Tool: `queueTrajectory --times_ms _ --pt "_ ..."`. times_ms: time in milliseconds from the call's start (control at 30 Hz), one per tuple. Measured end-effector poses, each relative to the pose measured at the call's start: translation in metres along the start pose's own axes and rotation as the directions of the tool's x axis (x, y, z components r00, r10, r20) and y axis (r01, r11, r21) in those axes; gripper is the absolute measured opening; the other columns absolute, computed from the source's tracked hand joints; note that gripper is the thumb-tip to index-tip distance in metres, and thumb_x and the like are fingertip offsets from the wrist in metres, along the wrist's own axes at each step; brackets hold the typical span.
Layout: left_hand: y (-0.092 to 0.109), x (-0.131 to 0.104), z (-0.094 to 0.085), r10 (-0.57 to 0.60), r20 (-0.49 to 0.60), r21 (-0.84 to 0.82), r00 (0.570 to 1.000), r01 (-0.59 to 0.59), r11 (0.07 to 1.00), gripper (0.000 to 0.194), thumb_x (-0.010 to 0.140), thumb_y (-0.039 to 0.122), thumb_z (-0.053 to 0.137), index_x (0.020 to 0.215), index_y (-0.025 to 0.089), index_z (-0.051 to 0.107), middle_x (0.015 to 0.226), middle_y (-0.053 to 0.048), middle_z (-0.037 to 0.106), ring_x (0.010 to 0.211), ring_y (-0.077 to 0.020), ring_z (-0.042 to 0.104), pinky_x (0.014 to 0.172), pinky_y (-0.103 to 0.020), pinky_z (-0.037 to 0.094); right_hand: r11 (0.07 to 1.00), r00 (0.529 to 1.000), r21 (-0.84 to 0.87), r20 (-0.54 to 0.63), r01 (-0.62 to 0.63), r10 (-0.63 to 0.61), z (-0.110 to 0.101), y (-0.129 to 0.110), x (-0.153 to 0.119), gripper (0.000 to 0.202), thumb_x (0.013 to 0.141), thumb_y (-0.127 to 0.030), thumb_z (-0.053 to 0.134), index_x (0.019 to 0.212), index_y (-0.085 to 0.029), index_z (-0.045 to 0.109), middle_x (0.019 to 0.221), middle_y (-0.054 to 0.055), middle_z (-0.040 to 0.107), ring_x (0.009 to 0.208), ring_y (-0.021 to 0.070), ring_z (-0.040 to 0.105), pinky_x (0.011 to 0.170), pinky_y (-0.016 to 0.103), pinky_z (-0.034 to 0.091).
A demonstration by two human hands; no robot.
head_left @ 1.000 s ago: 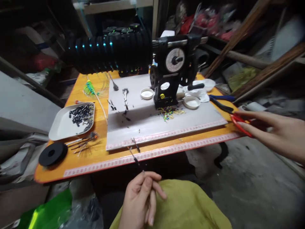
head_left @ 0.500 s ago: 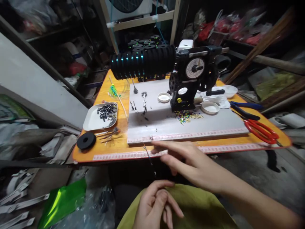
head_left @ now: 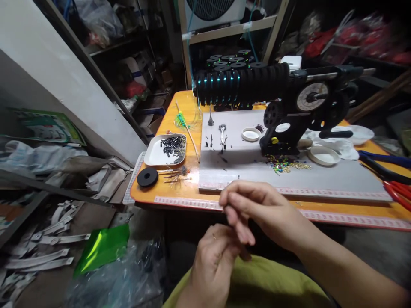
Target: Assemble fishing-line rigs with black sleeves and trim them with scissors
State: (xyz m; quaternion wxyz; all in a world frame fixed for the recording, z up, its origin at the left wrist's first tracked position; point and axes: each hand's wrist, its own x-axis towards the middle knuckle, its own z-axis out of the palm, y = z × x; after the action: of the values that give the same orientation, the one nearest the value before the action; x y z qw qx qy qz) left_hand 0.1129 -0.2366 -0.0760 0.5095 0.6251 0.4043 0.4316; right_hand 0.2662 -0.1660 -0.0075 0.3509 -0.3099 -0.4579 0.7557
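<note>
My right hand (head_left: 260, 207) is raised in front of the table edge, thumb and forefinger pressed together; whatever they hold is too small to make out. Just below it, my left hand (head_left: 216, 256) is closed with curled fingers, close to the right fingertips, and its contents are hidden. Beyond the hands lies a grey board (head_left: 244, 171) with small dark fittings on it. A pile of coloured beads (head_left: 279, 162) rests by the foot of a black hand-cranked winding machine (head_left: 282, 124). Its drum (head_left: 244, 83) carries shiny blue-green line.
At the left are a white tray of small black parts (head_left: 149, 154), a black spool (head_left: 147, 177) and a stick with green line (head_left: 189, 132). Two shallow white dishes (head_left: 251, 134) stand on the board. Red-handled scissors (head_left: 398, 192) and blue-handled pliers (head_left: 385, 158) lie right.
The view has swung left. My right hand's fingers, spread before, have closed into a pinch. My left hand has risen closer to it. The thin line hanging by the right hand no longer shows.
</note>
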Motion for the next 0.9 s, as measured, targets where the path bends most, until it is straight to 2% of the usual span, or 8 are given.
queueTrajectory --times_ms 200,367,467,600,667,733,833,900 --pt "-0.009 -0.021 0.016 -0.029 0.19 -0.257 0.981 0.079 0.963 0.056 0.099 0.051 0.035 0.062 0.02 0.064 0.066 -0.013 0.077 0.088 -0.0272 0.071 0.086 -0.041 0.051 0.99 0.998 0.141 -0.06 -0.028 0.037 -0.005 0.019 0.003 0.025 0.087 -0.038 0.068 0.084 -0.014 0.063 0.061 -0.003 0.059 0.041 0.0057 0.059 0.036 0.012 0.043" --pt "-0.001 -0.021 -0.003 -0.132 0.299 -0.116 0.945 0.174 0.978 0.052 0.102 0.039 0.032 0.084 0.018 0.076 0.087 -0.012 0.078 0.098 -0.0245 0.069 0.092 -0.038 0.048 0.992 0.997 0.099 -0.002 -0.08 0.081 -0.003 0.02 0.004 0.026 0.088 -0.039 0.066 0.089 -0.013 0.065 0.069 0.002 0.068 0.042 0.0058 0.059 0.038 0.013 0.044" --pt "0.003 -0.018 -0.022 -0.143 0.229 0.116 0.963 0.119 0.986 0.034 0.1 0.025 0.039 0.115 0.021 0.07 0.119 -0.011 0.069 0.115 -0.0236 0.059 0.101 -0.037 0.042 0.995 0.995 -0.027 0.008 -0.1 0.1 -0.002 0.014 0.002 0.028 0.09 -0.041 0.063 0.092 -0.013 0.066 0.085 0.008 0.074 0.041 0.0032 0.056 0.04 0.014 0.043" --pt "0.006 -0.009 -0.037 -0.002 0.002 0.338 1.0 0.002 0.941 0.043 0.094 0.021 0.052 0.137 0.026 0.048 0.137 -0.012 0.052 0.125 -0.0253 0.048 0.103 -0.038 0.04 0.977 0.996 -0.202 0.034 -0.07 0.079 0.002 0.005 0.0 0.032 0.091 -0.044 0.06 0.098 -0.015 0.07 0.085 0.007 0.073 0.035 0.0002 0.043 0.034 0.014 0.031" --pt "0.009 0.0 -0.037 0.108 -0.131 0.371 0.985 -0.053 0.927 0.045 0.091 0.023 0.059 0.134 0.026 0.048 0.132 -0.01 0.052 0.122 -0.026 0.047 0.103 -0.039 0.039 0.949 0.998 -0.316 0.053 -0.012 0.03 0.005 0.0 0.0 0.031 0.092 -0.043 0.059 0.101 -0.018 0.073 0.096 0.008 0.073 0.04 0.0015 0.046 0.036 0.015 0.034" --pt "0.012 0.011 -0.032 0.159 -0.184 0.338 0.97 -0.09 0.937 0.037 0.09 0.027 0.062 0.127 0.026 0.054 0.128 -0.009 0.054 0.124 -0.0266 0.044 0.106 -0.04 0.035 0.875 0.993 -0.47 0.049 0.119 -0.109 0.009 -0.004 0.001 0.026 0.093 -0.04 0.059 0.101 -0.021 0.076 0.111 0.009 0.07 0.063 0.0085 0.061 0.053 0.019 0.05" --pt "0.019 0.023 -0.024 0.089 -0.195 0.162 0.977 -0.057 0.985 0.022 0.097 0.03 0.051 0.115 0.024 0.062 0.123 -0.009 0.057 0.121 -0.0251 0.047 0.104 -0.038 0.036 0.697 0.95 -0.662 0.077 0.275 -0.302 0.012 -0.009 0.002 0.021 0.094 -0.033 0.058 0.1 -0.027 0.077 0.126 0.008 0.063 0.112 0.0213 0.06 0.093 0.032 0.051" --pt "0.022 0.024 -0.019 0.004 -0.178 0.046 0.984 0.004 0.999 0.025 0.101 0.031 0.043 0.098 0.019 0.065 0.109 -0.009 0.062 0.11 -0.0235 0.054 0.096 -0.035 0.041 0.717 0.963 -0.652 0.084 0.248 -0.257 0.01 -0.008 0.005 0.023 0.095 -0.034 0.056 0.102 -0.026 0.076 0.127 0.009 0.06 0.104 0.02 0.064 0.086 0.031 0.054"
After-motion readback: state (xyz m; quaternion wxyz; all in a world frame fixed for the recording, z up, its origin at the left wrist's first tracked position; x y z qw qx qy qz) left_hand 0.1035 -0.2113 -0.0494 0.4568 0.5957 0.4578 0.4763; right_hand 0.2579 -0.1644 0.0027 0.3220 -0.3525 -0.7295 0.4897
